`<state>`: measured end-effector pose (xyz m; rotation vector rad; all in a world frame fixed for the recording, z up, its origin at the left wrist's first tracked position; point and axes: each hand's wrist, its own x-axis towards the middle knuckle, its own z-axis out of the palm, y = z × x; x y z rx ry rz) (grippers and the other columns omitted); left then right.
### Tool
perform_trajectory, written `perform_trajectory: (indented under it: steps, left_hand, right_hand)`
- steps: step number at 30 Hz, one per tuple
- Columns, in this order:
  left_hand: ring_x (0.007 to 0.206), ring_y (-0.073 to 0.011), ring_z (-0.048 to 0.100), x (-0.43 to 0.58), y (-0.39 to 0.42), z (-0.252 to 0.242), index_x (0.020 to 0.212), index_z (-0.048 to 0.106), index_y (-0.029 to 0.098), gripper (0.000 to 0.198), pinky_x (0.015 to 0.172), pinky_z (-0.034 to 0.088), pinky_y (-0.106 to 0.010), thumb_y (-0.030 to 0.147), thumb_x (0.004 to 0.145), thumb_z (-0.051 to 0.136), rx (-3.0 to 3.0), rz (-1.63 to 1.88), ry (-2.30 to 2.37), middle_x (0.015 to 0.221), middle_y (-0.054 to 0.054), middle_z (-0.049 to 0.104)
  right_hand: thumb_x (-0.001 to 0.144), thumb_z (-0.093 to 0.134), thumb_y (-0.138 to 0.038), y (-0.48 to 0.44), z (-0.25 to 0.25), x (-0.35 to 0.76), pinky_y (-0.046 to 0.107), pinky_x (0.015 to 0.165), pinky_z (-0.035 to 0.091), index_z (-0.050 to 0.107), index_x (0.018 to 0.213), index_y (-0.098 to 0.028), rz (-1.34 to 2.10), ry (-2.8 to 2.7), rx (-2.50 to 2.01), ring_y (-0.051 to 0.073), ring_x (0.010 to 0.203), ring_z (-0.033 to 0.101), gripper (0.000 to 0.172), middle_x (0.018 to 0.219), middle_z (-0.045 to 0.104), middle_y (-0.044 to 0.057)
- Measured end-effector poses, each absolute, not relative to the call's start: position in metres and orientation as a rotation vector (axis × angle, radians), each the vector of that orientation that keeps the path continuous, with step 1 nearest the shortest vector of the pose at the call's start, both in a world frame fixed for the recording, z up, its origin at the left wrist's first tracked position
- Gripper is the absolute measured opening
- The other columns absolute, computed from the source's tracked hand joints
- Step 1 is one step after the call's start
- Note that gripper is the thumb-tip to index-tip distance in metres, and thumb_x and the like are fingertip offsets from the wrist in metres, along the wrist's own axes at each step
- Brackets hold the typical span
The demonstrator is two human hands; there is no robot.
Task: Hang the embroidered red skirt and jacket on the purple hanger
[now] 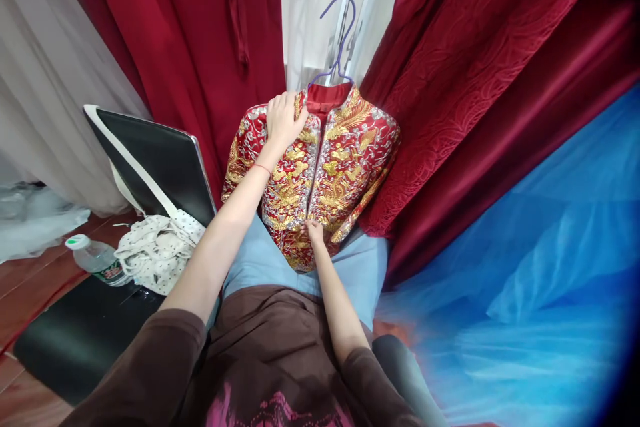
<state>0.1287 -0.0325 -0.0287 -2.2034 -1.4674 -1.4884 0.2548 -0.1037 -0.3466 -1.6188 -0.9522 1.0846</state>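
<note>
A red jacket [340, 170], thickly embroidered in gold and silver, hangs on a purple hanger [345, 33] and rests against my lap. Its front parts at the stand-up collar, showing the red lining. My left hand [286, 119] grips the shoulder beside the collar, fingers over the top and thumb towards the neckline. Lower down, my right hand [314, 232] is closed in a pinch at the bottom of the front opening, on the jacket's edge. Whether a small fastener lies between those fingers is hidden.
Left of me, a black chair [65, 333] bears a plastic bottle [97, 259] and a white dotted cloth bag [160, 250], its strap over the backrest. Dark red garments [200, 27] hang on both sides. Blue tulle [505, 320] spreads at the right.
</note>
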Motion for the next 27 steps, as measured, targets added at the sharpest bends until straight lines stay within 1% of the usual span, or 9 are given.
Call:
perform_trajectory:
  steps: [2,5,9,12,17,21,23,25,27]
  left_hand:
    - [0.146,-0.0317,0.034,0.134,-0.052,-0.056,0.138,0.046,0.019,0.05,0.12,0.027,-0.052,0.045,0.096,0.042,-2.119,-1.553,-1.472,0.146,-0.018,0.051]
    - [0.152,-0.0323,0.022,0.149,-0.084,-0.135,0.145,0.036,0.017,0.063,0.122,0.025,-0.053,0.046,0.091,0.053,-2.063,-1.588,-1.564,0.155,-0.021,0.036]
    - [0.143,-0.0356,0.037,0.17,-0.111,-0.253,0.133,0.041,0.013,0.054,0.116,0.033,-0.053,0.035,0.088,0.061,-2.029,-1.563,-1.967,0.145,-0.028,0.041]
    - [0.122,-0.0316,0.055,0.174,-0.115,-0.301,0.118,0.048,0.015,0.042,0.105,0.045,-0.044,0.034,0.086,0.065,-2.041,-1.486,-2.192,0.126,-0.022,0.054]
    - [0.105,-0.0257,0.062,0.157,-0.105,-0.311,0.092,0.053,0.022,0.015,0.091,0.049,-0.034,0.036,0.096,0.05,-2.367,-1.133,-2.062,0.105,-0.012,0.065]
    - [0.104,-0.0248,0.064,0.119,-0.096,-0.307,0.092,0.054,0.022,0.015,0.085,0.049,-0.034,0.027,0.097,0.041,-2.268,-1.0,-2.237,0.109,-0.011,0.067]
    - [0.105,-0.0258,0.064,0.095,-0.091,-0.304,0.097,0.055,0.021,0.013,0.087,0.05,-0.035,0.028,0.095,0.044,-2.09,-1.059,-2.369,0.109,-0.012,0.067]
    - [0.113,-0.0289,0.06,0.079,-0.084,-0.295,0.11,0.054,0.017,0.024,0.095,0.049,-0.037,0.029,0.089,0.053,-1.919,-1.156,-2.368,0.117,-0.017,0.064]
    - [0.128,-0.0338,0.051,0.076,-0.075,-0.276,0.126,0.048,0.008,0.052,0.109,0.041,-0.042,0.03,0.081,0.063,-1.828,-1.229,-2.248,0.134,-0.025,0.055]
  right_hand:
    - [0.084,0.053,-0.024,-0.104,-0.351,0.253,0.024,0.062,0.053,0.056,0.068,-0.019,1.093,-0.928,-1.574,0.013,0.054,0.061,0.017,0.059,0.064,-0.001]
    - [0.08,0.057,-0.027,-0.11,-0.36,0.25,0.024,0.059,0.052,0.055,0.065,-0.019,1.095,-0.921,-1.545,0.013,0.051,0.058,0.016,0.056,0.061,-0.003]
    - [0.079,0.055,-0.028,-0.12,-0.373,0.246,0.022,0.057,0.05,0.052,0.061,-0.021,1.07,-0.968,-1.585,0.013,0.051,0.056,0.02,0.053,0.058,-0.004]
    - [0.081,0.053,-0.027,-0.123,-0.376,0.245,0.021,0.061,0.05,0.051,0.062,-0.021,1.032,-1.033,-1.646,0.012,0.057,0.058,0.02,0.058,0.061,-0.003]
    - [0.09,0.047,-0.028,-0.13,-0.368,0.247,0.022,0.07,0.052,0.061,0.078,-0.019,0.966,-1.127,-1.828,0.015,0.07,0.066,0.021,0.073,0.069,0.001]
    - [0.097,0.04,-0.024,-0.145,-0.352,0.255,0.032,0.085,0.052,0.064,0.106,-0.017,0.785,-1.115,-2.064,0.021,0.094,0.069,0.027,0.1,0.073,0.012]
    - [0.097,0.042,-0.024,-0.149,-0.335,0.258,0.037,0.087,0.052,0.064,0.108,-0.016,0.739,-1.135,-2.138,0.025,0.098,0.07,0.027,0.102,0.072,0.016]
    - [0.094,0.051,-0.029,-0.146,-0.307,0.258,0.041,0.087,0.053,0.066,0.104,-0.013,0.724,-1.199,-2.153,0.03,0.096,0.07,0.024,0.097,0.072,0.019]
    - [0.092,0.057,-0.037,-0.138,-0.267,0.254,0.043,0.09,0.052,0.064,0.11,-0.01,0.654,-1.276,-2.116,0.033,0.101,0.069,0.034,0.102,0.07,0.023]
